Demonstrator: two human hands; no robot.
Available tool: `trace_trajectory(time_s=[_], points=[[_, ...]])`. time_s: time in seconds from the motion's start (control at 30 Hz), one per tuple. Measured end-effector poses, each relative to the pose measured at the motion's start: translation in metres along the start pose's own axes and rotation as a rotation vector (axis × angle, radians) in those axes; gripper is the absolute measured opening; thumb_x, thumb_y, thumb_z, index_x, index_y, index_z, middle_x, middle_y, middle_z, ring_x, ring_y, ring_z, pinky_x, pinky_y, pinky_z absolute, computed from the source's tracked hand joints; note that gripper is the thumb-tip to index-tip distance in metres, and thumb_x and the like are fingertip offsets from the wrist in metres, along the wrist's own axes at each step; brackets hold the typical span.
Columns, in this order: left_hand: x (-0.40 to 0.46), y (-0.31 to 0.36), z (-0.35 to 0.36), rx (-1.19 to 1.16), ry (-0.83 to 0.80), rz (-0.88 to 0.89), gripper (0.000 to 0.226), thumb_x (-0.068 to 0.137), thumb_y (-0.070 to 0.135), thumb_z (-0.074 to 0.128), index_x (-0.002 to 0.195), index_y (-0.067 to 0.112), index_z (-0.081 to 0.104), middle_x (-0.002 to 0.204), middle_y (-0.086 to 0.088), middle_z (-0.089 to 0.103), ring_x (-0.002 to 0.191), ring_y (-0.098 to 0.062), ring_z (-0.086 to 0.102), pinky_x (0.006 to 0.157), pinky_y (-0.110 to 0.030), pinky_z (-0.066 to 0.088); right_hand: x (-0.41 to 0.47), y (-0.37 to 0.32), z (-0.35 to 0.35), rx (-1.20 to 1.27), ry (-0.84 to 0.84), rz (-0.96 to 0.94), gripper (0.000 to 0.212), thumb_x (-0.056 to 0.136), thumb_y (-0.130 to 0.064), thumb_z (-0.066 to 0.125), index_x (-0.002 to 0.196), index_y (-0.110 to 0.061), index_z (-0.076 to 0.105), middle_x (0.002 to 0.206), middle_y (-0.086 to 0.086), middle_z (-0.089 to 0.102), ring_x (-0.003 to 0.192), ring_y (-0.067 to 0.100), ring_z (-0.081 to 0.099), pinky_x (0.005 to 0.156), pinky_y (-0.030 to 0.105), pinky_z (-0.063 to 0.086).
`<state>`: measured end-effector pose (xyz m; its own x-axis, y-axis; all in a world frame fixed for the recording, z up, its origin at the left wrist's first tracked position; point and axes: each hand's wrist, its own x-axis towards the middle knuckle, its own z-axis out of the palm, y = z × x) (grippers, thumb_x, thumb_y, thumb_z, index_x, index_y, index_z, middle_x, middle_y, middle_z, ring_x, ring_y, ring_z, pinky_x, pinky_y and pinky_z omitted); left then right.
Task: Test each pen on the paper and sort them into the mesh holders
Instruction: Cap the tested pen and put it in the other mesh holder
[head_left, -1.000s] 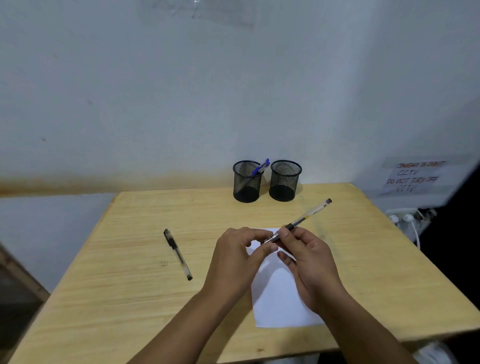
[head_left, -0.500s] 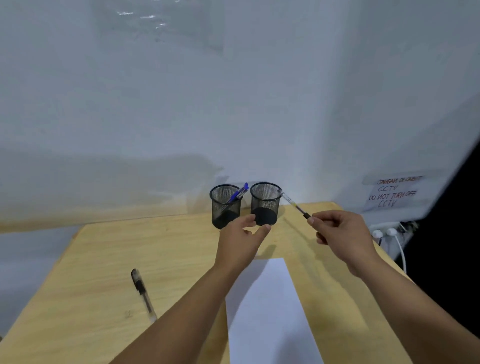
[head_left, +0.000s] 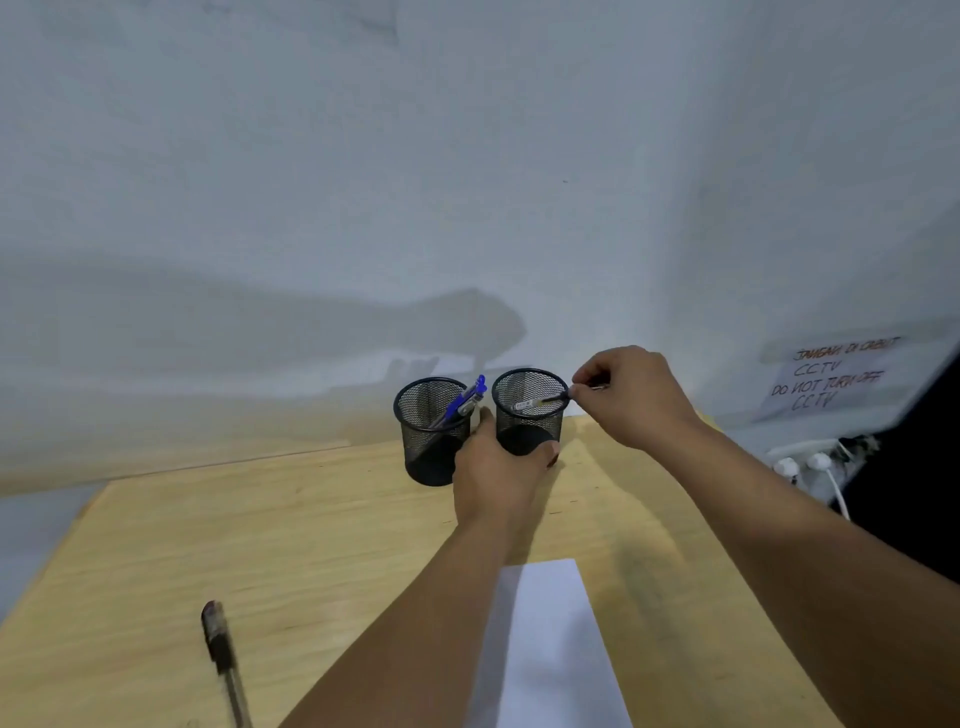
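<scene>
Right hand (head_left: 631, 397), centre right of frame: fingertips pinch the dark end of a clear pen (head_left: 540, 401), which slants down and left across the mouth of the right mesh holder (head_left: 530, 413). Pen tip end is inside the rim; grip end sits at the rim's right edge. Not yet let go.

Left hand (head_left: 501, 467), frame centre: wrapped around the lower front of the right mesh holder, thumb showing at its right base, steadying it on the tabletop (head_left: 322, 519).

Left mesh holder (head_left: 432, 431) stands just beside, touching or nearly so (cannot tell which), with a blue pen (head_left: 464, 401) leaning against its right rim.

Lower centre: white paper (head_left: 553, 649), partly covered by the left forearm. Lower left: one black-capped pen (head_left: 223, 660) lying on the tabletop, blurred, apparently untested.

Risks, as judged:
- The pen lies nearly flat across the rim. Released like this it may bridge the opening or tip out over the right edge rather than drop in.
- The holder looks light; a sideways nudge from the pen or the left hand could knock it into its neighbour.
</scene>
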<state>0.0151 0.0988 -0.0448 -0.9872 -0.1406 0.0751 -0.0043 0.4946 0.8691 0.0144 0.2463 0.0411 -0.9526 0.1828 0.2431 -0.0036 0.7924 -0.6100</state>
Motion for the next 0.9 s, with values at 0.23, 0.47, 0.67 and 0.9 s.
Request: trace_trajectory(time_s=[0.23, 0.47, 0.67, 0.9], points=[[0.005, -0.005, 0.009, -0.047, 0.059, 0.049, 0.044, 0.072, 0.045, 0.078, 0.111, 0.029, 0.066, 0.102, 0.011, 0.073, 0.098, -0.012, 0.066, 0.083, -0.026, 0.051, 0.017, -0.004, 0.025, -0.103, -0.021, -0.053, 0.005, 0.080, -0.034, 0.073, 0.082, -0.030, 0.074, 0.089, -0.006, 0.072, 0.085, 0.018, 0.064, 0.065, 0.026, 0.041], [0.005, -0.006, 0.005, -0.014, -0.004, 0.064, 0.047, 0.077, 0.042, 0.076, 0.119, 0.024, 0.061, 0.109, 0.005, 0.071, 0.103, -0.017, 0.064, 0.087, -0.031, 0.051, 0.013, 0.001, 0.035, -0.087, -0.012, -0.065, 0.022, 0.082, -0.040, 0.072, 0.101, -0.030, 0.072, 0.102, -0.005, 0.071, 0.097, 0.021, 0.064, 0.073, 0.029, 0.044], [-0.015, -0.019, -0.025, -0.036, -0.106, 0.074, 0.043, 0.077, 0.042, 0.075, 0.117, 0.030, 0.062, 0.085, 0.021, 0.060, 0.075, 0.006, 0.059, 0.059, -0.003, 0.035, -0.026, 0.002, 0.028, -0.097, 0.277, -0.124, 0.029, 0.086, -0.039, 0.067, 0.114, -0.031, 0.065, 0.120, -0.006, 0.063, 0.112, 0.026, 0.053, 0.092, 0.043, 0.040], [-0.044, -0.060, -0.101, 0.023, -0.115, 0.121, 0.031, 0.085, 0.039, 0.070, 0.114, 0.030, 0.070, 0.096, 0.020, 0.069, 0.079, 0.008, 0.064, 0.071, -0.020, 0.053, -0.092, -0.020, 0.054, 0.161, 0.070, -0.167, 0.015, 0.084, -0.020, 0.072, 0.098, -0.025, 0.070, 0.091, -0.011, 0.067, 0.083, 0.001, 0.059, 0.071, 0.006, 0.041]])
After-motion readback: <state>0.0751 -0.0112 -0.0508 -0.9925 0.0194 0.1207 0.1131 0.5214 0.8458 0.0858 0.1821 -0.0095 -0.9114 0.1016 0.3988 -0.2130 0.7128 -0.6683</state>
